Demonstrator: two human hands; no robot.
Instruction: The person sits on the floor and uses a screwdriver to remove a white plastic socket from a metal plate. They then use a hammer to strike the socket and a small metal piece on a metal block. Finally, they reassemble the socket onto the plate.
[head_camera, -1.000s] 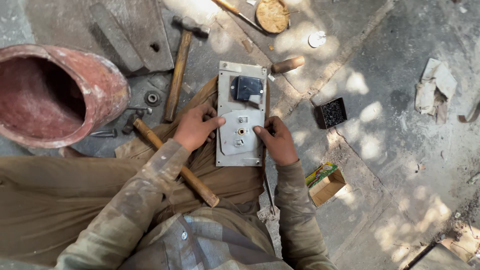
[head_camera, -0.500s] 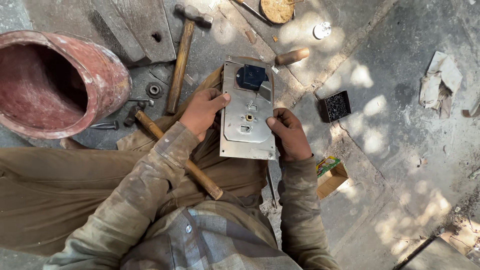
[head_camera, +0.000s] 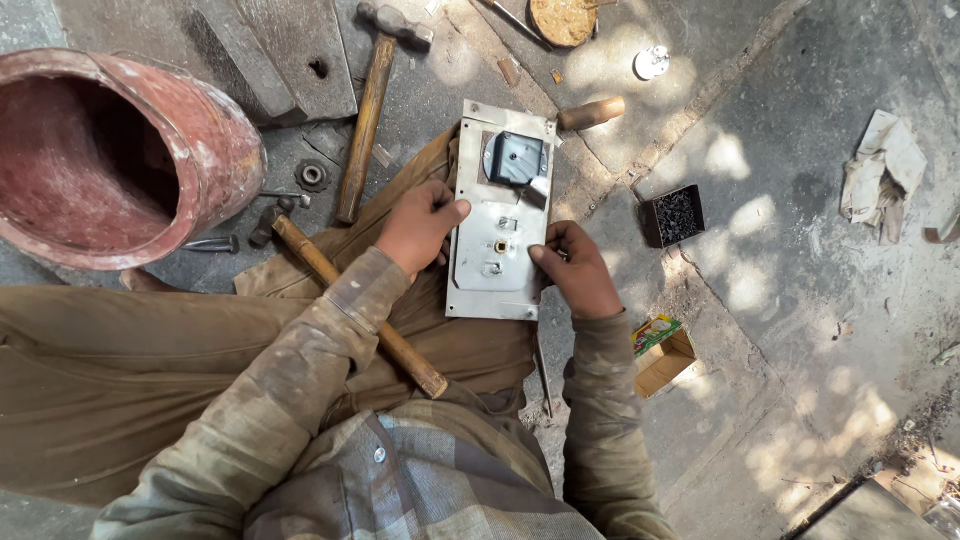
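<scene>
The grey metal lock plate (head_camera: 500, 225) has been lifted slightly off the lap since a second ago, the left hand (head_camera: 420, 225) and right hand (head_camera: 575, 268) each clamped on a long edge, thumbs on its face.

Metal plate (head_camera: 497, 262) between left hand (head_camera: 418, 228) and right hand (head_camera: 575, 270), hammer (head_camera: 367, 110) behind left, drum (head_camera: 120, 150) far left, screw box (head_camera: 671, 215) right.
</scene>
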